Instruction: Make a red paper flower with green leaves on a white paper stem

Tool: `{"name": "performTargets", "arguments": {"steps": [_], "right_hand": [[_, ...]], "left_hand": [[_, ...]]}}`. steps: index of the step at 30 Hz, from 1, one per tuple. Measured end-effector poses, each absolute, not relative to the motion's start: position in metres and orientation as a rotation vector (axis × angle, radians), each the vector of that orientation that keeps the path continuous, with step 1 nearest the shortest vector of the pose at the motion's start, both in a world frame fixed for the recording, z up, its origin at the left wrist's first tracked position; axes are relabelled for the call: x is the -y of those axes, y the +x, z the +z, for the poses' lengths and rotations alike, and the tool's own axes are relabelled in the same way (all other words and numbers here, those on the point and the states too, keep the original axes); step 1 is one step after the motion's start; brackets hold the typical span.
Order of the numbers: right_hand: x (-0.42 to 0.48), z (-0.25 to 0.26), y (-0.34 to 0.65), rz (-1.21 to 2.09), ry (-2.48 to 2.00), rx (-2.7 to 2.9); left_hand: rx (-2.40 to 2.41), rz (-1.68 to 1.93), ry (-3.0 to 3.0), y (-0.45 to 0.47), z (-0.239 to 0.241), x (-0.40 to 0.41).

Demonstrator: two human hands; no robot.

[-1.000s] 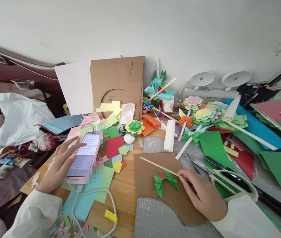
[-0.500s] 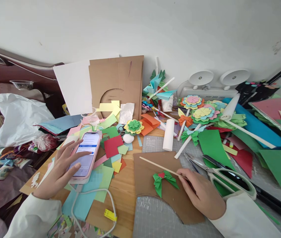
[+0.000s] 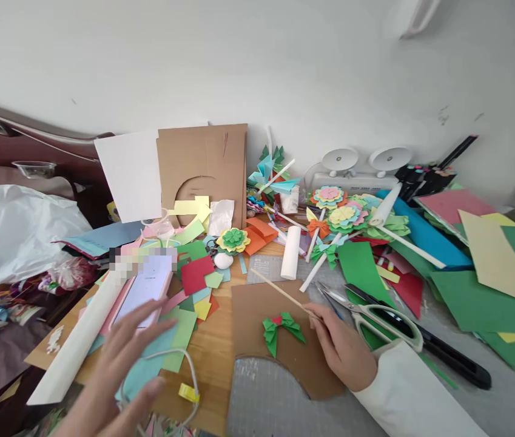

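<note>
The left hand [image 3: 114,376], blurred, slants up toward the lower end of the flat, glossy phone [image 3: 145,288], fingers spread apart. The right hand [image 3: 346,352] leans inward, fingers clamped on a thin, pale stick [image 3: 279,291] slanting above matte brown cardboard [image 3: 248,321] with a curved edge, where crisply pleated green paper [image 3: 291,328] lies.
</note>
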State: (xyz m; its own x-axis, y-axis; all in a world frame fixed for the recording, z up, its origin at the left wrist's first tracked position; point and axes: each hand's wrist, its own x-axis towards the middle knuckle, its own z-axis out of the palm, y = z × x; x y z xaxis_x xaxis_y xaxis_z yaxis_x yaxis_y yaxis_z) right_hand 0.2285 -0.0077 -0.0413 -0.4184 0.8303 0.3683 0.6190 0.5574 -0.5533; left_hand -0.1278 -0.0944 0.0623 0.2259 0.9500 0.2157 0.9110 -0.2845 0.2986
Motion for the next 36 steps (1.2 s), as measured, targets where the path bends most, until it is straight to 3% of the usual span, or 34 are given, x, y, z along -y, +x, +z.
{"name": "performTargets", "arguments": {"steps": [6, 15, 36], "right_hand": [[0.011, -0.036, 0.227, 0.483, -1.058, 2.199], [0.026, -0.023, 0.235, 0.226, -1.102, 2.372], [0.009, -0.017, 0.262, -0.001, -1.11, 2.501]], "left_hand": [[-1.497, 0.374, 2.353, -0.057, 0.054, 0.079], [-1.207, -0.044, 2.212, -0.008, 0.04, 0.043], [-1.259, 0.155, 2.56, 0.02, 0.024, -0.026]]}}
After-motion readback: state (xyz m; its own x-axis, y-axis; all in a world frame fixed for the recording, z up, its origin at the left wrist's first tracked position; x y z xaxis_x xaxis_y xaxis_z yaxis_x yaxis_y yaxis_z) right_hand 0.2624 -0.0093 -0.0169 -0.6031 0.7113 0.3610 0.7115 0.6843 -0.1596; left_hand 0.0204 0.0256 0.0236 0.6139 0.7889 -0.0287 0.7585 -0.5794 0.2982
